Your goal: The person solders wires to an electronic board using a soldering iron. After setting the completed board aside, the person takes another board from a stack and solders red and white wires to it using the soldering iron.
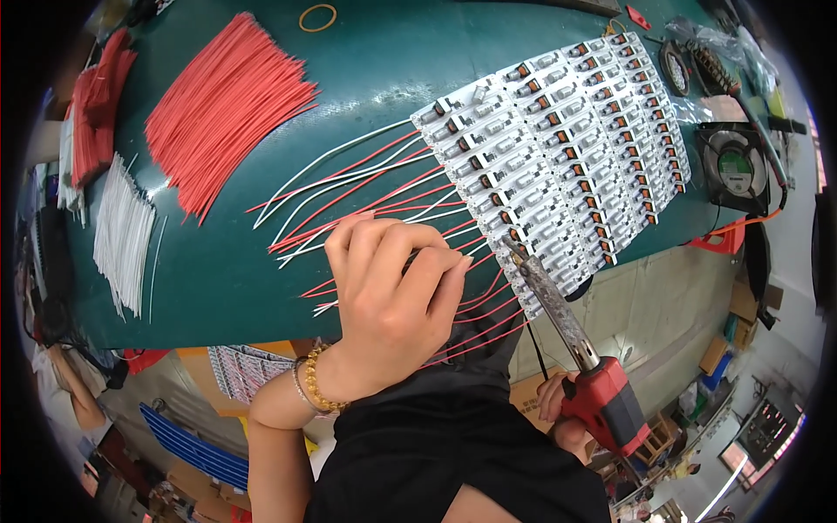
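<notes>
My left hand (pixel 392 292) is closed over the wires, thumb and forefinger pinched on what looks like a white wire (pixel 475 247) beside the left edge of the circuit boards (pixel 536 179). My right hand (pixel 562 410) grips a red and black soldering iron (pixel 610 405) with a trigger-style body. Its long metal barrel slants up to the left, and the tip is at the boards' left edge, close to the pinched wire. Red wires (pixel 384 209) and white wires (pixel 336 148) trail leftward from the upper boards; only red ones show along the lower rows.
Loose red wires (pixel 231 105) and white wires (pixel 124 240) lie in piles on the green table (pixel 235 288). A tan ring (pixel 317 17) lies at the back. A black fan (pixel 734 166) stands right of the boards. More boards (pixel 248 375) sit below the table edge.
</notes>
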Motion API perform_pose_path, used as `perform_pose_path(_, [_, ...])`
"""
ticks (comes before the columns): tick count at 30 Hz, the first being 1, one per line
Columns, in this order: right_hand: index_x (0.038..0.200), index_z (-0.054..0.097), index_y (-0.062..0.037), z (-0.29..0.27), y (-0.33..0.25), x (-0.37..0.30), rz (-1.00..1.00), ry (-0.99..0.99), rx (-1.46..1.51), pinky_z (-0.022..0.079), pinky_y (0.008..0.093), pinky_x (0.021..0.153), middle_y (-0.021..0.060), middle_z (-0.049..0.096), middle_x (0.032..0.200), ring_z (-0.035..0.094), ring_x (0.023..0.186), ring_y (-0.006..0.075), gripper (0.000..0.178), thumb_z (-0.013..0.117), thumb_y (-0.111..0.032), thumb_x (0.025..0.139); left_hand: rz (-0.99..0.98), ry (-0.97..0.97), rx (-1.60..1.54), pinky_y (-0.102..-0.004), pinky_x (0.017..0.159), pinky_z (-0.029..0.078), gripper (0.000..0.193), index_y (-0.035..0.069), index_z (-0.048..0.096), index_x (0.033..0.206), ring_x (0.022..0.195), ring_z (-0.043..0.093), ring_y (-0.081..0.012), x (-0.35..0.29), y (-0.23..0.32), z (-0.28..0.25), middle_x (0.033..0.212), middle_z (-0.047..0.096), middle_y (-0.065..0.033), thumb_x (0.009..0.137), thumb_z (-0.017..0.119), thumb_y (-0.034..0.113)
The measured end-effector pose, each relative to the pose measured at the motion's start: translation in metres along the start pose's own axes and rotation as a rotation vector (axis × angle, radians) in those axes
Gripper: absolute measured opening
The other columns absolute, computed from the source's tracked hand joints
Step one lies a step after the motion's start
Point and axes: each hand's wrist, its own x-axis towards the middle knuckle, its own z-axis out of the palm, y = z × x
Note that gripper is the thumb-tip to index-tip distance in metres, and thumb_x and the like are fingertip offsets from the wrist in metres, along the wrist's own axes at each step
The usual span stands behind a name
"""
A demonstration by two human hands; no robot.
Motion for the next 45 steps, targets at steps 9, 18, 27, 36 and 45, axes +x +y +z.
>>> perform_pose_path(9, [0.136, 0.042, 0.0014, 0.034, 0.007, 0.054, -0.021, -0.106, 0.004, 0.039, 0.0291, 0.046, -0.0009, 0.046, 0.051, 0.045, 0.043, 0.0141, 0.085, 0.065, -0.063, 0.085, 0.008, 0.145, 0.148, -0.0439, 0.08, 0.044, 0.012, 0.006, 0.066, 0.086, 0.086, 0.057, -0.0298, -0.001, -0.016, -0.05, 0.088, 0.061, -0.0072, 0.078, 0.074, 0.009])
perform_pose_path(18, [0.138, 0.037, 0.0042, 0.038, 0.003, 0.062, 0.062, 0.073, -0.093, 0.039, 0.0266, 0.047, -0.0001, 0.042, 0.051, 0.043, 0.043, 0.0117, 0.078, 0.057, -0.057, 0.093, -0.347, 0.191, 0.819, -0.0399, 0.079, 0.044, 0.011, 0.003, 0.067, 0.091, 0.087, 0.061, -0.0307, -0.05, -0.167, -0.199, 0.089, 0.065, -0.0104, 0.084, 0.07, 0.011])
perform_pose_path(27, [0.139, 0.038, 0.0024, 0.051, -0.011, 0.067, 0.179, 0.021, -0.088, 0.041, 0.0285, 0.052, -0.0025, 0.044, 0.052, 0.046, 0.044, 0.0123, 0.084, 0.06, -0.061, 0.088, -0.275, 0.394, 0.713, -0.0305, 0.072, 0.052, 0.013, 0.002, 0.071, 0.095, 0.078, 0.069, -0.0193, -0.051, -0.181, -0.219, 0.089, 0.073, -0.0107, 0.094, 0.065, 0.014])
perform_pose_path(36, [0.134, 0.042, -0.0006, 0.053, -0.019, 0.06, 0.179, 0.103, -0.093, 0.041, 0.0274, 0.048, -0.0035, 0.043, 0.051, 0.045, 0.042, 0.0114, 0.081, 0.058, -0.065, 0.088, -0.288, 0.552, 0.519, -0.0268, 0.065, 0.05, 0.011, 0.001, 0.068, 0.098, 0.074, 0.062, -0.013, -0.031, -0.102, -0.19, 0.086, 0.067, -0.008, 0.094, 0.065, 0.01])
perform_pose_path(45, [0.135, 0.044, -0.0032, 0.045, -0.021, 0.026, 0.186, 0.109, -0.12, 0.041, 0.0269, 0.049, -0.0037, 0.043, 0.051, 0.046, 0.042, 0.0122, 0.087, 0.057, -0.072, 0.083, -0.175, -0.079, -0.211, -0.0284, 0.05, 0.044, 0.012, 0.0, 0.064, 0.081, 0.059, 0.056, -0.0165, -0.001, 0.024, -0.021, 0.088, 0.06, -0.0077, 0.079, 0.076, -0.001])
